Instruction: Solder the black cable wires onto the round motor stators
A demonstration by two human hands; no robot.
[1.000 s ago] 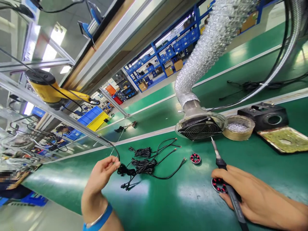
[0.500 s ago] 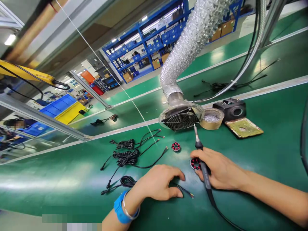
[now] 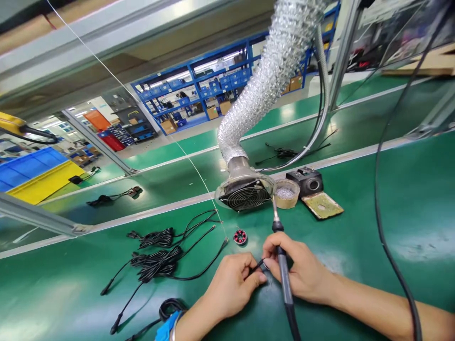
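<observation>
My left hand point(image 3: 234, 279) pinches the end of a black cable point(image 3: 256, 266) between thumb and fingers. My right hand point(image 3: 309, 274) grips a soldering iron point(image 3: 283, 270), its tip pointing up and away toward the fan. The thumb and fingertips of that hand meet the cable end; the small ring with red coils seen there earlier is now mostly hidden. Another ring with red coils point(image 3: 240, 237) lies on the green bench just beyond my hands. To the left are bundled black cables point(image 3: 159, 265), with one more coil point(image 3: 172, 305) beside my left wrist.
A round fan hood point(image 3: 245, 196) on a silver duct point(image 3: 249, 94) stands beyond my hands. Beside it are a tape roll with metal shavings point(image 3: 286, 194), a black iron holder point(image 3: 305, 182) and a yellow sponge tray point(image 3: 323, 206). A black cord point(image 3: 382, 227) hangs at right.
My left hand has gone from open above the cable end to pinching it, and brought it up against my right hand's fingertips. The view has shifted, so the bench things sit further left.
</observation>
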